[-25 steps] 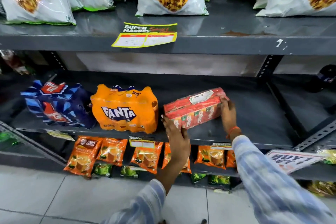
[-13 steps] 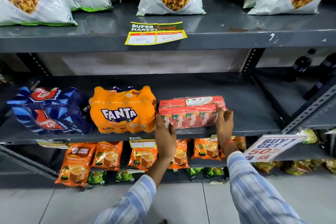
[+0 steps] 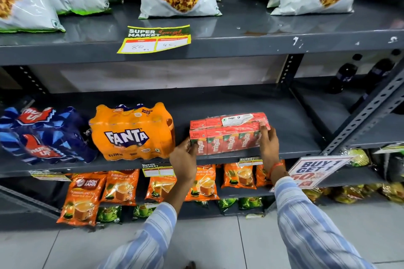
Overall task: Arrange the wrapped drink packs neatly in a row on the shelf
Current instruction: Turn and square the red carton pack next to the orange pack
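Two hands clamp the red pack's ends on the shelf [image 3: 284, 129].
Our left grip [image 3: 185, 157] and right grip [image 3: 267, 144] hold the red pack [image 3: 227, 135]; its long axis runs nine-to-three, Fanta pack [image 3: 131, 133] near at nine.

Blue pack [image 3: 41, 135], orange Fanta pack [image 3: 131, 132], red carton pack [image 3: 227, 133] side by side along shelf [image 3: 290, 137] front.

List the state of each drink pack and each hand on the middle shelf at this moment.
Blue pack: resting at the left end, tilted, untouched.
Fanta pack: upright beside the blue pack, untouched.
Red Maaza pack: on the shelf, held at both ends, gap to Fanta.
Left hand: gripping the pack's left end.
Right hand: gripping its right end.
Middle shelf: bare right of the red pack.
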Action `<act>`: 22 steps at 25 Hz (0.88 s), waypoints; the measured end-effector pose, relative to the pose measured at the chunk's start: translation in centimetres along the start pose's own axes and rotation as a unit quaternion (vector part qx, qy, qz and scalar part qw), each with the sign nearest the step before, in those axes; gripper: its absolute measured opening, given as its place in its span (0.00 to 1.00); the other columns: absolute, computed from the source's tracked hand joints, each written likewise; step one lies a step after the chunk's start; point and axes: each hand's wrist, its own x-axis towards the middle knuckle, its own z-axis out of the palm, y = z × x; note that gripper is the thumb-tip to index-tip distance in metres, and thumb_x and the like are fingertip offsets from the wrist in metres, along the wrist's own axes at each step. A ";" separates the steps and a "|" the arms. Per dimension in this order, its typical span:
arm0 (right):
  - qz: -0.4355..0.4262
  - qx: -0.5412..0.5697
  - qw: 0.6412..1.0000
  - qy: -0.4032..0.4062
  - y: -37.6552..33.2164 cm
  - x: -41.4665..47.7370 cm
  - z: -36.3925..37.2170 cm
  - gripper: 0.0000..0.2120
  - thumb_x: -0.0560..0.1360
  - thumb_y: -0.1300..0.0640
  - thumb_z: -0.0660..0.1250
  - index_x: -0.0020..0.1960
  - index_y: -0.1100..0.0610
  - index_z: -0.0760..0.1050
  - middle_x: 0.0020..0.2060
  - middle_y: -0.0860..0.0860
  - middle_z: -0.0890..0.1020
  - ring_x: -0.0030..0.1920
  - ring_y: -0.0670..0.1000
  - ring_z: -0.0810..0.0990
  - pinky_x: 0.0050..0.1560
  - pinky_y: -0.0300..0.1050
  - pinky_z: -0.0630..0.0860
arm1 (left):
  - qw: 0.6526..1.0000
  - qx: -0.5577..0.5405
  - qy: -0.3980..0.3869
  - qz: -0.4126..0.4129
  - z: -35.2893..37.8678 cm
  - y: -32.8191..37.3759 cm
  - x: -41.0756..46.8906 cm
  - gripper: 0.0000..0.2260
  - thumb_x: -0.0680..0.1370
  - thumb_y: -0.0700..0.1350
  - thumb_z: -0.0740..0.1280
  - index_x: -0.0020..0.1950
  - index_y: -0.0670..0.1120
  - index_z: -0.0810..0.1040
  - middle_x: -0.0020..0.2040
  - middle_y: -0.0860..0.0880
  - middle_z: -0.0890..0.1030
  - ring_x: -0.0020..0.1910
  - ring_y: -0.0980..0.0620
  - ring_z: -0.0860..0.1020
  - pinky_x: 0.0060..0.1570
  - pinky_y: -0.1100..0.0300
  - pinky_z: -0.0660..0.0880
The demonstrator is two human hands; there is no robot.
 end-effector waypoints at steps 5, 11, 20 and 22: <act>0.005 -0.006 0.999 0.042 0.1 1.1 -2.3 0.22 0.77 0.43 0.58 0.64 0.57 0.71 0.59 0.57 0.79 0.58 0.56 0.78 0.60 0.51 0.74 | 0.999 -0.017 -0.032 0.005 1.9 1.2 -0.7 0.09 0.75 0.43 0.68 0.52 0.41 0.82 0.47 0.43 0.86 0.44 0.47 0.84 0.31 0.73 0.67; -0.007 0.016 0.997 0.074 0.6 0.1 -2.1 0.20 0.77 0.43 0.57 0.60 0.56 0.72 0.53 0.53 0.79 0.49 0.51 0.78 0.45 0.39 0.70 | 1.000 -0.019 -0.023 0.002 2.2 0.9 -0.8 0.09 0.75 0.42 0.68 0.53 0.40 0.81 0.48 0.42 0.86 0.46 0.47 0.83 0.33 0.75 0.69; -0.160 -0.202 0.953 0.159 -1.7 -4.3 1.8 0.31 0.80 0.47 0.53 0.76 0.61 0.49 0.77 0.59 0.52 0.77 0.55 0.49 0.77 0.50 0.45 | 0.998 -0.010 -0.013 0.059 0.8 1.5 -0.9 0.26 0.76 0.48 0.66 0.72 0.40 0.64 0.68 0.41 0.74 0.67 0.44 0.72 0.60 0.58 0.71; -0.269 -0.224 0.929 0.118 -2.5 -7.0 5.9 0.30 0.80 0.49 0.52 0.76 0.62 0.49 0.77 0.59 0.51 0.77 0.53 0.47 0.77 0.48 0.44 | 0.994 0.011 0.013 0.104 -0.9 1.0 -0.4 0.30 0.77 0.52 0.63 0.75 0.44 0.56 0.75 0.43 0.64 0.74 0.47 0.61 0.69 0.54 0.63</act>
